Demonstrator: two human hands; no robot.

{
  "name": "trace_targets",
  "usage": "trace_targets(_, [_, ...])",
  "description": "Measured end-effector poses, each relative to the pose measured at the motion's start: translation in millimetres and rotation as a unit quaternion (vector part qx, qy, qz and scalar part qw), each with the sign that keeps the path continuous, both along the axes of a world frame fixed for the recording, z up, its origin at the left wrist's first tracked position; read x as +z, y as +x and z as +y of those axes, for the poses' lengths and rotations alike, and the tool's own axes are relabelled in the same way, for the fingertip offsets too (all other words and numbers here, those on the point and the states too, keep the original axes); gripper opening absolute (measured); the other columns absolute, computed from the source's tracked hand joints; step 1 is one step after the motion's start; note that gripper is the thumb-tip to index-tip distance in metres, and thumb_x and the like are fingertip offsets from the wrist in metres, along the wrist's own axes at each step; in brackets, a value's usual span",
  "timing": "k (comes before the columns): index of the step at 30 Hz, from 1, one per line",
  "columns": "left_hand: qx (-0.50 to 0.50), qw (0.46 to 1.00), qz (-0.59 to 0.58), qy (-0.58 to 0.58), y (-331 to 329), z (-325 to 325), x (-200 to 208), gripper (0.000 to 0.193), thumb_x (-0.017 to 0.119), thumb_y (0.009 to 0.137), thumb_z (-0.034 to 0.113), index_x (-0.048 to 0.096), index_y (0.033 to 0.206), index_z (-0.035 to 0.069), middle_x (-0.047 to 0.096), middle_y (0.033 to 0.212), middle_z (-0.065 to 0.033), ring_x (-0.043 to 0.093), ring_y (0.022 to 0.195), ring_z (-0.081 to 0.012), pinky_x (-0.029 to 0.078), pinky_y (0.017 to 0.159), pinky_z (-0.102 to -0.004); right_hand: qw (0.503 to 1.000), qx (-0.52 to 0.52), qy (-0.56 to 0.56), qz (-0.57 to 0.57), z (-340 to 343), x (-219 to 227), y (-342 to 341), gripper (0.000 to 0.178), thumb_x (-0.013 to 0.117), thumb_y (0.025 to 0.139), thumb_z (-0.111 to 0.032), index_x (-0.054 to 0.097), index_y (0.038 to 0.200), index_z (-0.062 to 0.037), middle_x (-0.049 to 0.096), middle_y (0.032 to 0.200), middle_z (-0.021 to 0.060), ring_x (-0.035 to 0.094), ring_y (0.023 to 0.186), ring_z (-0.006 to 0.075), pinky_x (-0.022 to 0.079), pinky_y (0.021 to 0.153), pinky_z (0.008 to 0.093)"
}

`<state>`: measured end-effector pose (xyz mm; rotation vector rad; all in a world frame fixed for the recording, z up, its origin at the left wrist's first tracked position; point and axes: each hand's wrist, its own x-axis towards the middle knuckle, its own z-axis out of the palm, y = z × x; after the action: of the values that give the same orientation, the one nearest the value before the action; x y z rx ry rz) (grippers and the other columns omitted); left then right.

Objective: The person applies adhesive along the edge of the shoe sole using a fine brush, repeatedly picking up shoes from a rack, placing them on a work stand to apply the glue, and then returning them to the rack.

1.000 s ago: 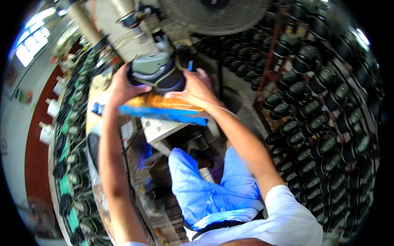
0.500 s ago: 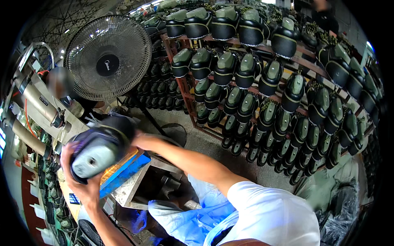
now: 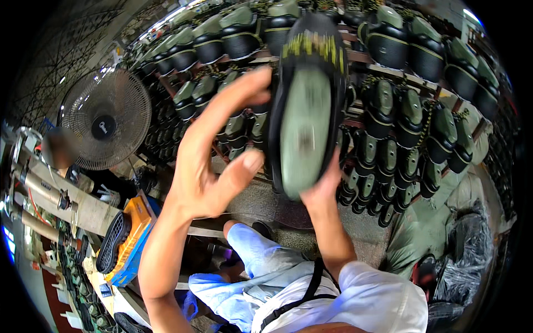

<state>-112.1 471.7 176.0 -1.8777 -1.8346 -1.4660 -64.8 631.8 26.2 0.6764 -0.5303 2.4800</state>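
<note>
A black shoe upper [image 3: 300, 47] with yellow-flecked lacing stands raised in front of me, pulled over a green shoe last [image 3: 305, 130]. My right hand [image 3: 323, 186] grips it at the lower end, its fingers partly hidden behind the last. Left of the shoe, my left hand [image 3: 202, 172] is open, thumb and fingers apart, with nothing in it. A small gap separates that hand from the shoe. Motion blurs both the shoe and my right hand.
Behind the shoe, a rack bears rows of similar lasted shoes [image 3: 411, 119]. A round fan [image 3: 105, 122] stands at left, near another person [image 3: 60, 149]. On the bench, a black outsole [image 3: 114, 243] lies against a blue-and-orange block [image 3: 136, 238]. Plastic-wrapped bundles [image 3: 463, 261] lie at right.
The shoe has moved right and up, from over the bench to in front of the rack. My left hand has let go of it; my right hand now holds it. The view has turned right.
</note>
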Motion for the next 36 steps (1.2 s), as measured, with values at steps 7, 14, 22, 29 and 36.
trace_targets(7, [0.316, 0.946, 0.068, -0.032, -58, 189, 31, 0.075, 0.082, 0.086, 0.051, 0.064, 0.131, -0.006, 0.075, 0.110, -0.0257, 0.074, 0.106, -0.0359, 0.055, 0.095, -0.0417, 0.959, -0.249, 0.092, -0.101, 69, 45, -23, 0.054, 0.064, 0.107, -0.037, 0.056, 0.145, -0.0007, 0.066, 0.140, 0.0124, 0.063, 0.131, 0.0241, 0.053, 0.107, 0.0455])
trace_targets(14, [0.317, 0.940, 0.110, -0.065, -89, 224, 32, 0.080, 0.076, 0.087, 0.059, 0.063, 0.134, -0.005, 0.073, 0.118, -0.0289, 0.069, 0.115, -0.0429, 0.053, 0.102, -0.0488, 0.338, -0.875, 0.318, -0.137, 203, 106, 43, 0.064, 0.079, 0.093, -0.022, 0.055, 0.147, 0.0036, 0.060, 0.148, 0.0218, 0.057, 0.135, 0.0400, 0.042, 0.115, 0.0446])
trace_targets(22, [0.231, 0.947, 0.086, 0.205, -53, 166, 38, 0.032, 0.072, 0.094, 0.027, 0.072, 0.115, 0.004, 0.074, 0.111, -0.0164, 0.072, 0.099, -0.0336, 0.056, 0.090, -0.0443, 0.269, -0.830, 0.375, -0.313, 258, 160, 42, 0.072, 0.081, 0.081, -0.047, 0.065, 0.139, -0.0088, 0.073, 0.121, 0.0238, 0.070, 0.110, 0.0446, 0.054, 0.096, 0.0494])
trace_targets(29, [0.256, 0.925, 0.233, 0.156, -59, 56, 17, 0.030, 0.071, 0.095, 0.008, 0.069, 0.125, 0.006, 0.071, 0.125, -0.0097, 0.073, 0.099, -0.0220, 0.058, 0.089, -0.0361, 0.372, -0.871, 0.295, -0.127, 152, 103, 120, 0.058, 0.081, 0.086, -0.022, 0.065, 0.138, -0.0024, 0.073, 0.118, 0.0222, 0.070, 0.104, 0.0311, 0.055, 0.095, 0.0439])
trace_targets(36, [0.249, 0.897, 0.359, 0.063, -7, -66, 20, 0.094, 0.087, 0.079, 0.047, 0.049, 0.154, 0.006, 0.044, 0.162, -0.0191, 0.043, 0.149, -0.0387, 0.035, 0.122, -0.0497, 0.560, -0.804, 0.186, 0.074, 44, 113, 144, 0.087, 0.072, 0.081, -0.030, 0.043, 0.146, 0.0206, 0.057, 0.138, 0.0415, 0.063, 0.124, 0.0471, 0.054, 0.106, 0.0514])
